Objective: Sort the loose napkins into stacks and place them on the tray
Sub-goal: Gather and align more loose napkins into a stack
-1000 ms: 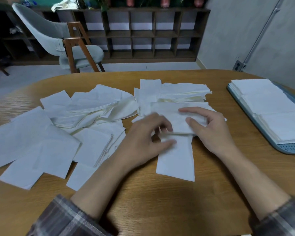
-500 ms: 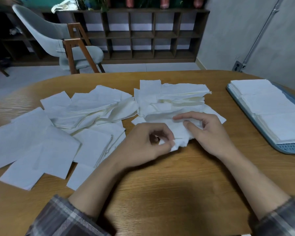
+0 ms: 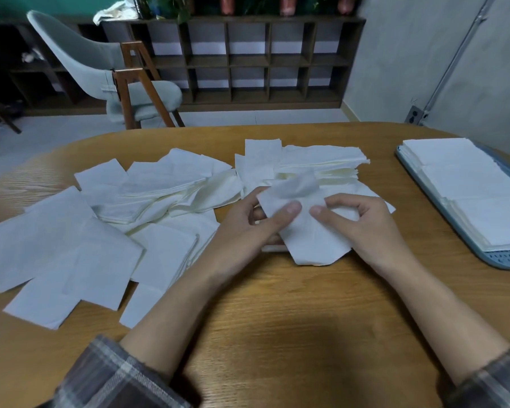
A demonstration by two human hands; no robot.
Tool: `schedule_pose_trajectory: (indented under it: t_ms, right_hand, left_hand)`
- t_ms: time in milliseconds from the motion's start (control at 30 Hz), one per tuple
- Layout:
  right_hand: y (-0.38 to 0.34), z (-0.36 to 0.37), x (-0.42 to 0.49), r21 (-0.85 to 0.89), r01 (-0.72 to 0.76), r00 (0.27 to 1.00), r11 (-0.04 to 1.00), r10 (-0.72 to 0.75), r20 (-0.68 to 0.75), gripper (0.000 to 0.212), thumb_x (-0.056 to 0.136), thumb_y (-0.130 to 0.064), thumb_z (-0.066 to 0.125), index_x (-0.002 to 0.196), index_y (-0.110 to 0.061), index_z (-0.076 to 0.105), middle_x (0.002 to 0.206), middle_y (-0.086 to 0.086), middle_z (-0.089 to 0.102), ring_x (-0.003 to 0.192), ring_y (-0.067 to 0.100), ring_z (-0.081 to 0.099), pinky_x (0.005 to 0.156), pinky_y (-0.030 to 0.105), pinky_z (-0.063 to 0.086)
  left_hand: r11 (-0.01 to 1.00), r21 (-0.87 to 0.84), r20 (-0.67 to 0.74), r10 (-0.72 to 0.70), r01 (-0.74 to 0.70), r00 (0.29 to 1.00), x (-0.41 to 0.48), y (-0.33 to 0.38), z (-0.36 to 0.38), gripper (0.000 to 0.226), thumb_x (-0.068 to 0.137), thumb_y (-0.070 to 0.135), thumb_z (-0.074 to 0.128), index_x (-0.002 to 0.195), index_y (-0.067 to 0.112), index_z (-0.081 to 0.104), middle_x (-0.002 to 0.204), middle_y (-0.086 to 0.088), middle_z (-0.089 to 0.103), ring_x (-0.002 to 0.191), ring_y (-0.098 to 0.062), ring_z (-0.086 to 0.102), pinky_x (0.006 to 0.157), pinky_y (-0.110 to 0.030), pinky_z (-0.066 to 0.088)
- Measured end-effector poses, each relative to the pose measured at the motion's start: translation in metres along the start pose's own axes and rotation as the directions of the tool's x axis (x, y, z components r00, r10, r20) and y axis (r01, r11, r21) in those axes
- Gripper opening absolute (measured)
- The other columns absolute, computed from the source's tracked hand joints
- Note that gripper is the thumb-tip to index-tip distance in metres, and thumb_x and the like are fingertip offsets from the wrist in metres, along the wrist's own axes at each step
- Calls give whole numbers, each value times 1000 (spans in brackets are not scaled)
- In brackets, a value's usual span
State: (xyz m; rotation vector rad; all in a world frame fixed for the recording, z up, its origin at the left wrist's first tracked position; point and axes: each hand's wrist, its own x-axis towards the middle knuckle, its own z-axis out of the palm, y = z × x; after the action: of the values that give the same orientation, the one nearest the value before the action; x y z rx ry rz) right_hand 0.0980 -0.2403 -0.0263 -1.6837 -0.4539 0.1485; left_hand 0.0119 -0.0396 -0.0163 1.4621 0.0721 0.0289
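Compared with half a second earlier, the held napkin (image 3: 312, 240) is opened out rather than bunched, and both thumbs now lie on its upper face. Nearest the viewer, two plaid sleeves (image 3: 115, 375) frame the wooden table (image 3: 277, 319). At mid-table the left hand (image 3: 248, 222) pinches the napkin's left part, thumb above and fingers curled beneath; the right hand (image 3: 362, 228) pinches its right part in the same way. This napkin sits in the middle of the table, its far corner curled over and blurred, its near edge just above or on the wood; which cannot be told. To the left, loose napkins (image 3: 71, 245) lie scattered and overlapping, some flat, some rumpled. Just beyond the hands stands a rough pile of napkins (image 3: 321, 160), its edges uneven. At the right side of the table rests a blue tray (image 3: 507, 257) bearing neat white stacks (image 3: 468, 184) in a row, near to far. Beyond the table: a pale chair (image 3: 100, 63) with wooden legs at far left, and a dark cubby shelf (image 3: 248, 60) along the wall.
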Motion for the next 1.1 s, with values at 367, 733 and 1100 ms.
schedule_pose_trajectory:
  t_ms: [367, 733, 1100]
  right_hand:
    - [-1, -4, 0, 167, -85, 990, 982, 65, 121, 31, 82, -28, 81, 110, -15, 81, 122, 5, 78, 119, 25, 72, 111, 50, 48]
    - [-5, 1, -4, 2, -72, 976, 997, 70, 206, 23, 88, -22, 79, 111, -20, 79, 111, -4, 79, 106, 13, 74, 86, 22, 54]
    - [-6, 5, -6, -35, 24, 973, 999, -15, 232, 52, 95, -14, 76, 136, -39, 57, 126, 0, 70, 116, 21, 68, 100, 46, 58]
  left_hand:
    - [983, 147, -227, 146, -114, 963, 4, 3, -13, 34, 91, 4, 80, 118, 21, 66, 87, -1, 73, 74, -20, 71, 65, -24, 53]
    - [908, 372, -76, 240, -196, 968, 6, 0, -17, 17, 88, 11, 85, 97, 22, 76, 92, 4, 78, 74, -11, 66, 73, -18, 47]
    - [887, 410, -124, 285, -213, 950, 5, -1, -11, 16, 89, 12, 84, 98, 23, 75, 92, 9, 77, 70, -3, 60, 73, -19, 45]
